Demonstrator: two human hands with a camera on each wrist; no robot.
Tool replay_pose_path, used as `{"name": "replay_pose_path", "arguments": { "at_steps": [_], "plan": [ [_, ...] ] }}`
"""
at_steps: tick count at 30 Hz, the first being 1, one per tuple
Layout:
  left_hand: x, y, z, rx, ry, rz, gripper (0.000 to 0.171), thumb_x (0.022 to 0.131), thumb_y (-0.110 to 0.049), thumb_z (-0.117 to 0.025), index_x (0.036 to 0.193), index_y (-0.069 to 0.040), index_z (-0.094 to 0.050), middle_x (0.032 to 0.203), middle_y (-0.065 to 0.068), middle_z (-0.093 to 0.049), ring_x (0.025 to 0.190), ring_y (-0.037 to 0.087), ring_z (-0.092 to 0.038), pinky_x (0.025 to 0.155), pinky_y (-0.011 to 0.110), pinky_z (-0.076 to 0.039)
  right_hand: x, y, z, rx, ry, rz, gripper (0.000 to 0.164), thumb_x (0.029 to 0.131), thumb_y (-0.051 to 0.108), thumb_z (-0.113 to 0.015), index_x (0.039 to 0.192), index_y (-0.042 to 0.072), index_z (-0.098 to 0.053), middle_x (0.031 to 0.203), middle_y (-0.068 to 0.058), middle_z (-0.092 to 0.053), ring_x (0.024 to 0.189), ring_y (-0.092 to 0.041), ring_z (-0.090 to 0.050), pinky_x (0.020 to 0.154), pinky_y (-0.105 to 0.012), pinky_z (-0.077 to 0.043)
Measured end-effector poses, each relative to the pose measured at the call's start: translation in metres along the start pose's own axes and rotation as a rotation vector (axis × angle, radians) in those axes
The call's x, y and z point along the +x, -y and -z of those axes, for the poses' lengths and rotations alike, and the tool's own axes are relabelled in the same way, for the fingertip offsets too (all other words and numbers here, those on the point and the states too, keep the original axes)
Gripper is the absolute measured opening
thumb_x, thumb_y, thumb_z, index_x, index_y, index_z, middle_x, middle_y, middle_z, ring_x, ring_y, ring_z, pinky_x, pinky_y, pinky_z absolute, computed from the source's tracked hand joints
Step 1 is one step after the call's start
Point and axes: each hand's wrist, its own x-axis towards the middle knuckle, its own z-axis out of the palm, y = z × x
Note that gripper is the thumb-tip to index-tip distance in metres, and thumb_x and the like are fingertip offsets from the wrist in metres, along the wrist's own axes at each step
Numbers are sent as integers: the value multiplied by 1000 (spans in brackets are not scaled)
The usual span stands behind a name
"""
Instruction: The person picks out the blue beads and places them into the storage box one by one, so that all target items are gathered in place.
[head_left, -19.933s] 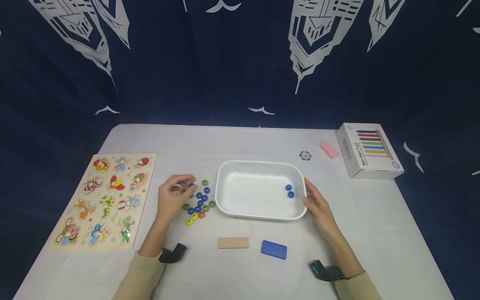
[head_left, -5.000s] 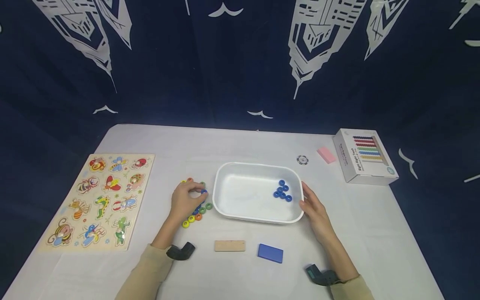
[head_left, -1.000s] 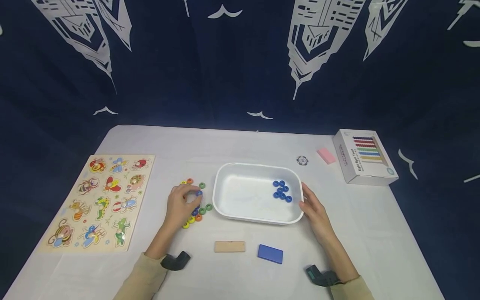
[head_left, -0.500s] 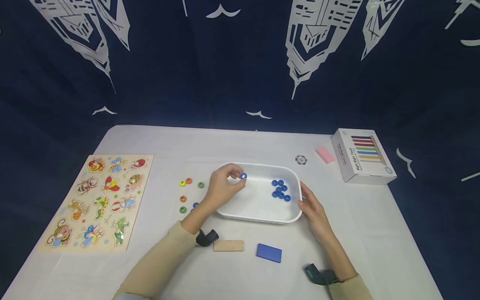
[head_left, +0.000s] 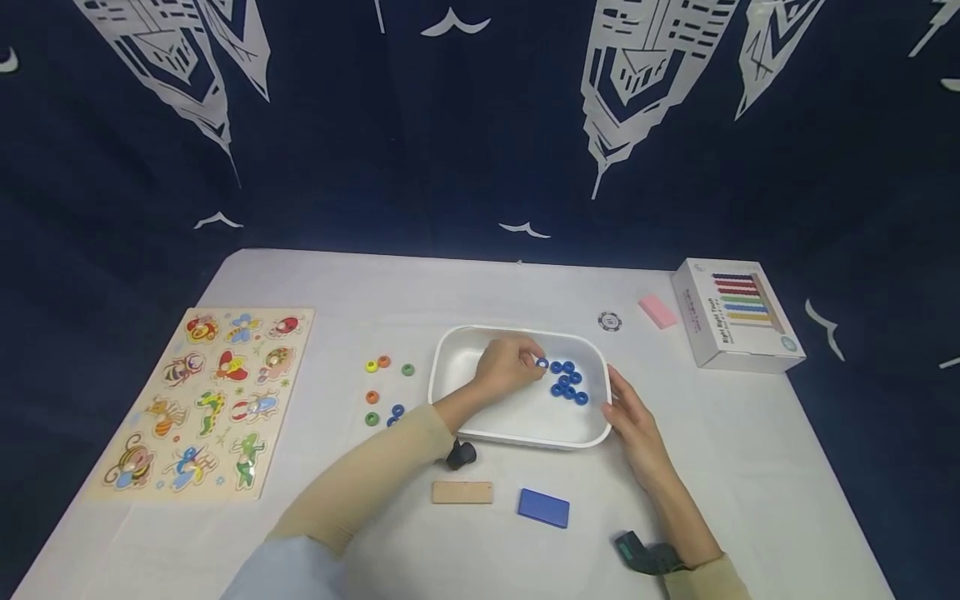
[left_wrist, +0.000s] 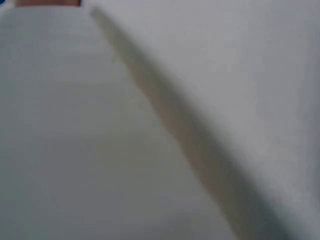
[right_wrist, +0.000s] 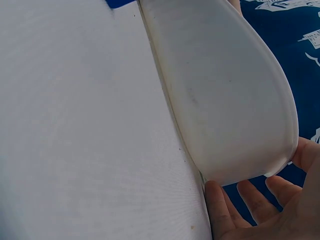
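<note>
Inside the white tray [head_left: 480,429], my left hand [head_left: 506,367] pinches a blue ring-shaped bead [head_left: 542,363] close to the tray floor. Just right of it lie several more blue beads [head_left: 569,392]. My right hand [head_left: 637,429] holds the tray's right end, thumb at the rim and fingers against the outer wall; the right wrist view shows these fingers [right_wrist: 255,200] under the tray wall [right_wrist: 230,90]. Left of the tray are loose yellow, orange, green [head_left: 407,369] and blue beads [head_left: 397,410], partly covered by the left sleeve. The left wrist view is blurred, mostly pale tray wall.
An insect picture puzzle board [head_left: 217,400] lies at the left. In front of the tray are a wooden block [head_left: 462,492] and a blue block [head_left: 543,507]. Behind it lie a round chip [head_left: 610,321], a pink block [head_left: 657,312] and a white box [head_left: 738,315].
Blue beads in the tray have grown from two to several. In the last second, my left hand carried a blue bead from the table rightward into the tray. My right hand stays at the rim.
</note>
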Motion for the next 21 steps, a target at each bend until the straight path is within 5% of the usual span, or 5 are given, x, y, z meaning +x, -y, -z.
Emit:
{"name": "replay_pose_path", "arguments": {
  "at_steps": [10, 16, 21],
  "plan": [
    [1, -7, -12, 101, 99, 15, 26, 69, -18, -72, 95, -16, -67, 72, -9, -63, 62, 2, -54, 53, 16, -41, 2, -12, 7, -29, 9, 20, 51, 93, 22, -43, 139, 28, -25, 146, -1, -24, 128, -30, -32, 90, -11, -35],
    [1, -4, -5, 32, 99, 15, 34, 70, -18, -71, 103, -16, -64, 78, -7, -64, 65, 3, -55, 59, 16, -42, 3, -11, 6, -11, 16, 8, 51, 92, 20, -44, 139, 28, -25, 146, 0, -24, 128, -28, -32, 90, -12, -36],
    [-7, -8, 17, -88, 26, -34, 32, 72, -21, -71, 103, -17, -64, 87, -5, -65, 69, 6, -56, 60, 18, -44, 3, -10, 4, 11, 13, 3, 51, 92, 17, -44, 140, 25, -25, 146, -1, -24, 129, -28, -32, 89, -10, -35]
  ]
}}
